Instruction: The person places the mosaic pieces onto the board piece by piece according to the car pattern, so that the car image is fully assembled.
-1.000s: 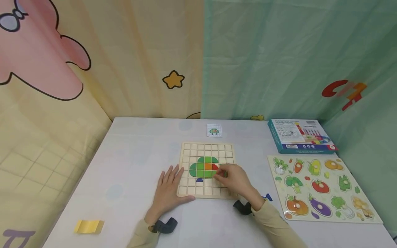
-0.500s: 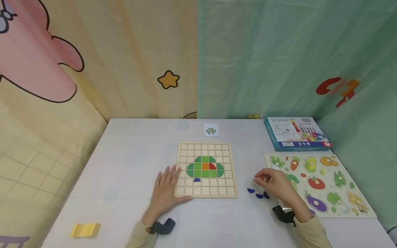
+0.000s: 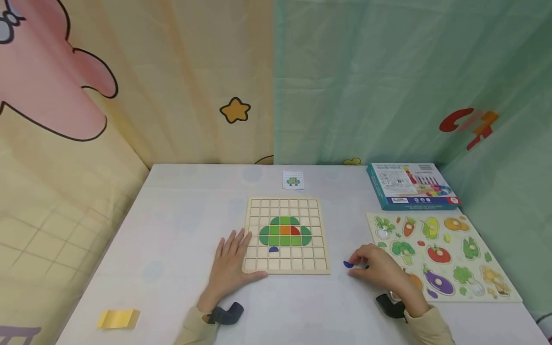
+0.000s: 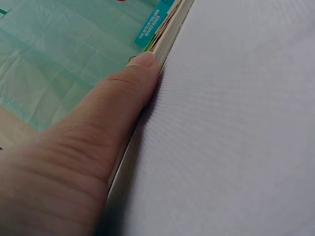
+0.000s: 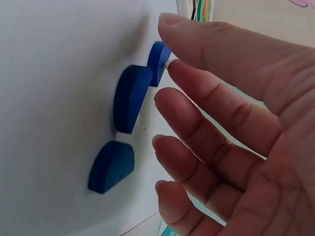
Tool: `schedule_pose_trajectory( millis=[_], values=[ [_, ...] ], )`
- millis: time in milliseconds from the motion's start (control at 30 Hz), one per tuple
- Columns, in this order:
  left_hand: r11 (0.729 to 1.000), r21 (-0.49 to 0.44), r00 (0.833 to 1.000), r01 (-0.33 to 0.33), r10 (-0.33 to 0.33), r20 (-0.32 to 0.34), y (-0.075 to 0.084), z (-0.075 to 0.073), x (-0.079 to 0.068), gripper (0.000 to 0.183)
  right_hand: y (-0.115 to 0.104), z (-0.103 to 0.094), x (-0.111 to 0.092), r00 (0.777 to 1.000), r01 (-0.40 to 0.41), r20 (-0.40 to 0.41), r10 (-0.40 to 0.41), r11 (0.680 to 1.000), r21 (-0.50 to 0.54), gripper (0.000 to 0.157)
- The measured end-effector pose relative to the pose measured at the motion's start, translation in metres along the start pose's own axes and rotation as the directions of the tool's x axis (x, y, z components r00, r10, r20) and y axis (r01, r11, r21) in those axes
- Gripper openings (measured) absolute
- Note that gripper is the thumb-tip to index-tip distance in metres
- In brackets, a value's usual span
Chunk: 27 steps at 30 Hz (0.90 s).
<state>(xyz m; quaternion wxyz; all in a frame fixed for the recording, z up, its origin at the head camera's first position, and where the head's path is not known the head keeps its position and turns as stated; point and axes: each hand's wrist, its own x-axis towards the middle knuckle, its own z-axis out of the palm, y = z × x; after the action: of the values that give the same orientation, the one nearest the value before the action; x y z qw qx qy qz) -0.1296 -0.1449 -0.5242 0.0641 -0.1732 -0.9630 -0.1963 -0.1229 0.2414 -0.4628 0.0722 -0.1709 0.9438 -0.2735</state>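
Observation:
A wooden grid board (image 3: pixel 308 211) holds a cloud-like pattern of green pieces (image 3: pixel 284 241), with an orange square (image 3: pixel 285 231) and a red piece (image 3: pixel 295 231) inside it. Below the pattern is one blue half-circle piece (image 3: pixel 273 249). My left hand (image 3: pixel 230 261) rests at the board's lower-left corner, fingers spread; its thumb (image 4: pixel 118 98) lies along the near edge. Right of the board, my right hand (image 3: pixel 379 270) reaches down to loose blue half-circle pieces (image 5: pixel 132 98). Its thumb and index finger stand apart, fingertips right at the farthest blue piece (image 5: pixel 157 61). The hand partly hides these pieces in the head view.
A small pattern card (image 3: pixel 293 180) lies behind the board. At right are a vegetable puzzle board (image 3: pixel 420 278) and, behind it, a teal-edged box (image 3: pixel 414 187). A folded yellow paper strip (image 3: pixel 118 319) lies at the front left. Curtains (image 3: pixel 194 86) border the table.
My right hand has left the right part of the board and moved right, then lowered to the loose blue pieces. My left hand keeps its place on the board. The head view shifted slightly.

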Motion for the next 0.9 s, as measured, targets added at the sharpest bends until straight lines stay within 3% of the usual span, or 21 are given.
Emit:
schedule_pose_trajectory(
  millis=[400, 900],
  values=[
    [1.0, 0.015, 1.0, 0.004, -0.004, 0.007, 0.001, -0.001, 0.001, 0.111, 0.0, 0.006, 0.005, 0.999, -0.049, -0.015, 0.048, 0.998, -0.026, 0.015],
    [1.0, 0.018, 1.0, 0.005, -0.005, 0.0, 0.001, 0.0, 0.0, 0.111, -0.006, 0.007, 0.013, 0.997, -0.073, 0.014, 0.073, 0.997, 0.025, 0.021]
  ],
)
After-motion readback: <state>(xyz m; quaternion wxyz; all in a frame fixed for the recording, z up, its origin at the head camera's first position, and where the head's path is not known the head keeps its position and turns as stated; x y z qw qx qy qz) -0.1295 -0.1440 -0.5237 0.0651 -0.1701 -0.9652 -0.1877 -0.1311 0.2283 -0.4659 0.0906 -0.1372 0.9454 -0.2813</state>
